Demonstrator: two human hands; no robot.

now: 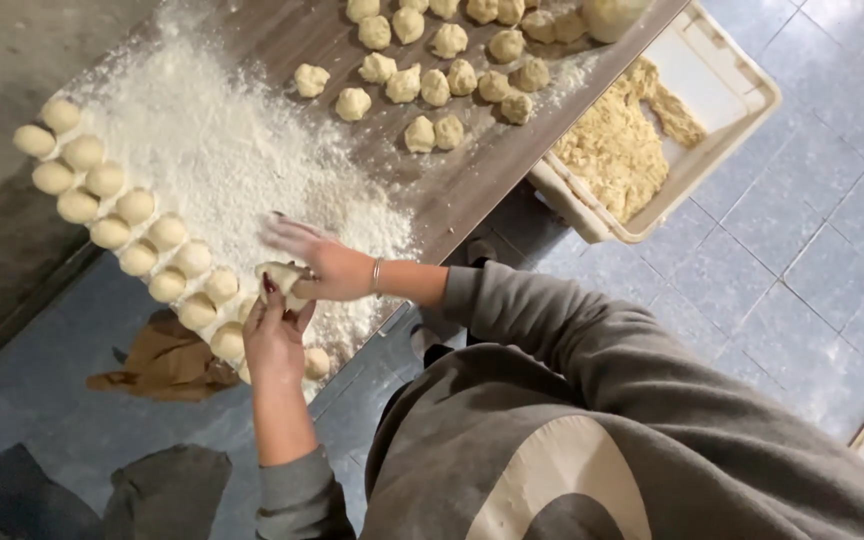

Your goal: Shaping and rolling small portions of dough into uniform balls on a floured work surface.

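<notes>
Both hands meet over the floured edge of a dark wooden table (pixel 472 170). A small pale dough piece (pixel 280 274) sits between them. My left hand (pixel 274 340) cups it from below, with dark-painted nails showing. Over the top lies my right hand (pixel 317 262), fingers flat and spread, a bracelet on the wrist. A broad heap of white flour (pixel 212 150) spreads just beyond the hands. Two rows of smooth round dough balls (pixel 122 215) run along the table edge to the left of my hands.
Several rough, unshaped dough pieces (pixel 432 75) lie at the table's far end. A cream plastic tub (pixel 722 95) holding a mass of yellowish dough stands on the tiled floor to the right. A brown crumpled cloth (pixel 167 365) lies on the floor below the table edge.
</notes>
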